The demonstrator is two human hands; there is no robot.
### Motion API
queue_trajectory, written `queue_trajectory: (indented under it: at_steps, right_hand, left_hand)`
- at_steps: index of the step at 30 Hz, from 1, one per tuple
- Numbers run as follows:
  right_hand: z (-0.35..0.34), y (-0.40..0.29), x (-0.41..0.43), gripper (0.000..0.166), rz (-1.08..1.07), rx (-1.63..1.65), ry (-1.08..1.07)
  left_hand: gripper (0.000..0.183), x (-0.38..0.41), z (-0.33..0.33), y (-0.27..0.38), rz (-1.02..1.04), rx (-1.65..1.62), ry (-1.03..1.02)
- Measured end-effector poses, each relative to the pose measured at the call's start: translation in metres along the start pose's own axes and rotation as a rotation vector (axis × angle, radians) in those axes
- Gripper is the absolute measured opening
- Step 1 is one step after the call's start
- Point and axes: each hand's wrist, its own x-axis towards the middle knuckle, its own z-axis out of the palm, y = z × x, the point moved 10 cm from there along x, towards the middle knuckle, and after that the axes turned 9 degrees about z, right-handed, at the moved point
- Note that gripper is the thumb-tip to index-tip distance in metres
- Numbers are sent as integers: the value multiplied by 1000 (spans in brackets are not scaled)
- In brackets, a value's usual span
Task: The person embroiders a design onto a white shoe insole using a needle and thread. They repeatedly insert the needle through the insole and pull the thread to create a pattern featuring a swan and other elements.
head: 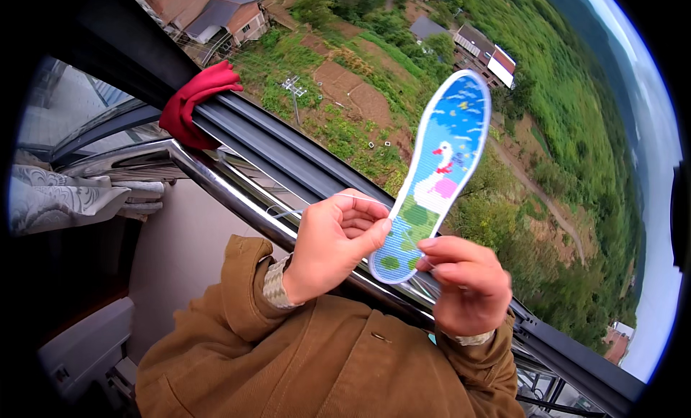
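Observation:
A cross-stitched insole (432, 194) with a white border tilts up before me over the window rail. Its picture shows a white bird with a red bill, blue above and green patches below. My left hand (337, 248) pinches the insole's left edge near the narrow lower end, between thumb and fingers. A pale thread (360, 198) runs across the fingers of that hand and trails off to the left. At the insole's lower right edge, my right hand (469, 288) has thumb and fingertips closed on a fine strand; whether a needle is there I cannot tell.
A shiny metal railing (232, 194) and a dark window frame (280, 151) cross in front of me. Red cloth (191, 108) is wrapped around the frame. A patterned curtain (59, 197) hangs at left. Far below, outside, lie houses (251, 24) and green slopes.

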Motion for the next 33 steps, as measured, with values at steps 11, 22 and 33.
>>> queue_trajectory:
  at_steps: [11,22,33]
  right_hand:
    - [-149,62,-37,18,358,1265,449]
    - [-319,73,-119,17,131,957,713]
    - [-21,-9,14,31,-13,-424,168]
  left_hand:
    - [11,3,-44,36,251,367,215]
    - [24,-4,-82,67,435,423,414]
    - [27,-9,-37,48,293,-25,203]
